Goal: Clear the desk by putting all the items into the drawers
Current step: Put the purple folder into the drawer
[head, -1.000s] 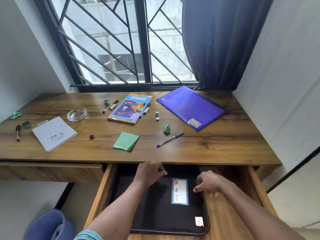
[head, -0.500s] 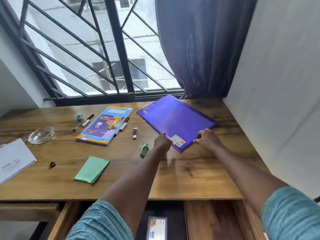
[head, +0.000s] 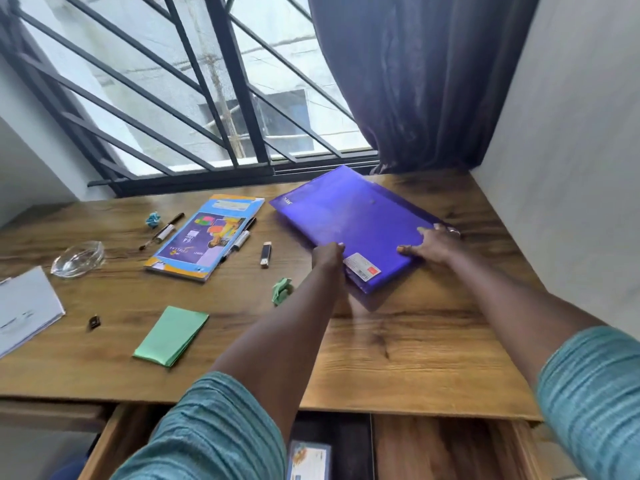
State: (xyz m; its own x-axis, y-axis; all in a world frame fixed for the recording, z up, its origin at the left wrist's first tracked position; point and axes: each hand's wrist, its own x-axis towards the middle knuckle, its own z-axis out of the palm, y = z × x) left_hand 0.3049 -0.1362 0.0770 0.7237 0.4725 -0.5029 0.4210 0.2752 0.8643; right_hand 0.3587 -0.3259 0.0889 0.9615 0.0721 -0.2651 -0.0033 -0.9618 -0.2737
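Little looks done: one flat black case [head: 346, 431] lies in the open wooden drawer [head: 443, 445], while a colourful exercise book [head: 207, 237], a folded green paper [head: 171, 336] and a glass ashtray [head: 78, 258] sit on the wooden desk [head: 415, 358], all left of the hands. The left hand [head: 327, 256] and right hand [head: 431, 245] each clamp a near edge of the translucent purple plastic folder [head: 353, 216] — it stretches away beyond both grips, its near corner between them and seemingly raised.

Bright window daylight, wide-angle edge distortion

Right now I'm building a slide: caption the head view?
Left hand and right hand hold the purple folder on the wooden desk above an open drawer.
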